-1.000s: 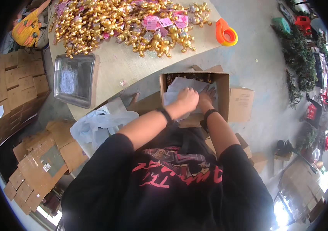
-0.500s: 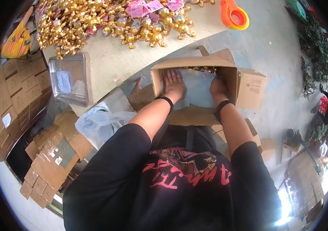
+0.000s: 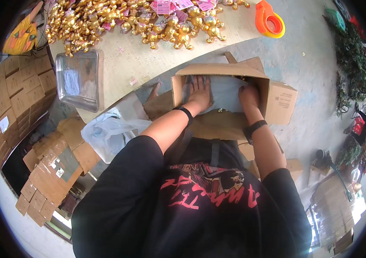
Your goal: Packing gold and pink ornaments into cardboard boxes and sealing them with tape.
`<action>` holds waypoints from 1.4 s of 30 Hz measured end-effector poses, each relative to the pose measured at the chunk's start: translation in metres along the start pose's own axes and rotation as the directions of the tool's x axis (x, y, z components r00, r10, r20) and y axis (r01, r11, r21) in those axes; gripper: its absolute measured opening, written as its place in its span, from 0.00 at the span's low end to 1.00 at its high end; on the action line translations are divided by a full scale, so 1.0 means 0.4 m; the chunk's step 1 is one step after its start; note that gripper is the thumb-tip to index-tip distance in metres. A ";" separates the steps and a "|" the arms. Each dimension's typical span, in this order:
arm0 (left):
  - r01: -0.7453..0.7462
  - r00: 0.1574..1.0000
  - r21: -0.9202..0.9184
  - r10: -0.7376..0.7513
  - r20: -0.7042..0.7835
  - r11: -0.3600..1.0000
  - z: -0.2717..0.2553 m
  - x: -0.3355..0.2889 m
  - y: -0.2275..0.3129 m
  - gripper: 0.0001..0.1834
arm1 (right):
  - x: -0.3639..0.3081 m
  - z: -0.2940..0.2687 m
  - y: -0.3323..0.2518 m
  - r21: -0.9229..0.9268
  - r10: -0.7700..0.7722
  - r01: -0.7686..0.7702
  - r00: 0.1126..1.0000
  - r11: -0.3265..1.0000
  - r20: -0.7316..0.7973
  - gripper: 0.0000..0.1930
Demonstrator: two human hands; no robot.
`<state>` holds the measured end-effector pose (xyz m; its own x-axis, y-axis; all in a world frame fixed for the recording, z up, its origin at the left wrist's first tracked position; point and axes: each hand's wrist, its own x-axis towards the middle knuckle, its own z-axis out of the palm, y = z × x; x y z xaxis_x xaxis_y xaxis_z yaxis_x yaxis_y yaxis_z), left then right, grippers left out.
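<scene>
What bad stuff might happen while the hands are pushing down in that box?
The left hand and right hand press flat on a pale sheet inside the open cardboard box. The box sits past the table edge, seemingly on the lap, so a hard push might tip it. The thin sheet could also crumple or tear.
</scene>
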<state>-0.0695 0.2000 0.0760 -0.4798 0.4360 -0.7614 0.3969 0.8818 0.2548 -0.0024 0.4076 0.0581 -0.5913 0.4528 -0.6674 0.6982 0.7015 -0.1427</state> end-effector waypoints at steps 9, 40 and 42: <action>-0.027 0.998 0.022 0.028 -0.055 0.999 0.024 0.022 0.038 0.59 | -0.059 0.042 -0.065 -0.095 -0.178 0.162 0.963 0.982 -0.202 0.54; -0.112 0.628 -0.245 -0.122 -0.769 0.963 -0.748 0.125 -0.155 0.28 | -0.124 -0.133 -0.070 0.304 -0.365 0.412 0.909 0.859 -0.203 0.42; 0.370 0.543 -0.023 -0.236 -0.806 0.929 -0.755 0.205 -0.235 0.47 | -0.188 -0.202 -0.055 0.338 -0.425 0.411 0.904 0.846 -0.035 0.41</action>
<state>-0.3825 0.2072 0.1699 -0.9848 0.1736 0.0063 0.1733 0.9844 -0.0319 -0.0061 0.4025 0.1707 -0.8459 0.1306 -0.5170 0.4844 0.5936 -0.6426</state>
